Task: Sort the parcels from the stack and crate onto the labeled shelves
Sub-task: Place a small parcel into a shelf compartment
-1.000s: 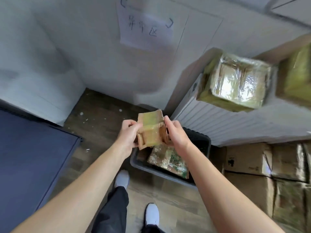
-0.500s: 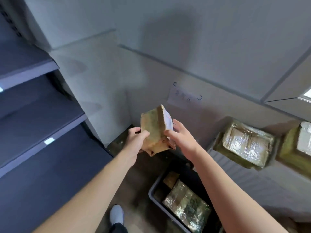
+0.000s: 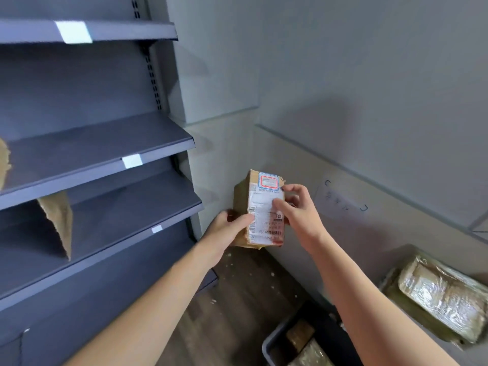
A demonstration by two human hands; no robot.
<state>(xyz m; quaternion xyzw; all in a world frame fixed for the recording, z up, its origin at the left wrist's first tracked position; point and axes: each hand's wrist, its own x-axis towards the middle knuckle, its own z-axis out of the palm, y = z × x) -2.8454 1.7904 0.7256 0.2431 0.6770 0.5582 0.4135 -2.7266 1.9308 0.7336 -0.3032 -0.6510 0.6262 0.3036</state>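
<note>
Parcel held up, label facing

Both the left hand (image 3: 229,228) and right hand (image 3: 295,215) grip the parcel (image 3: 260,210); it looks light and stiff, best held by its side edges.

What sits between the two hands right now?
Head view: a labelled cardboard parcel, gripped by the left hand on one side and the right hand on the other.

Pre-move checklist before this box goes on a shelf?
1. Grip: left hand and right hand both hold the parcel: ok.
2. Shipping label faces the camera: ok.
3. Label text legible: not ok, blurred.
4. Shelf tag text legible: cannot tell, it shows only white.
5. Bare room on the middle shelf: ok.
</note>
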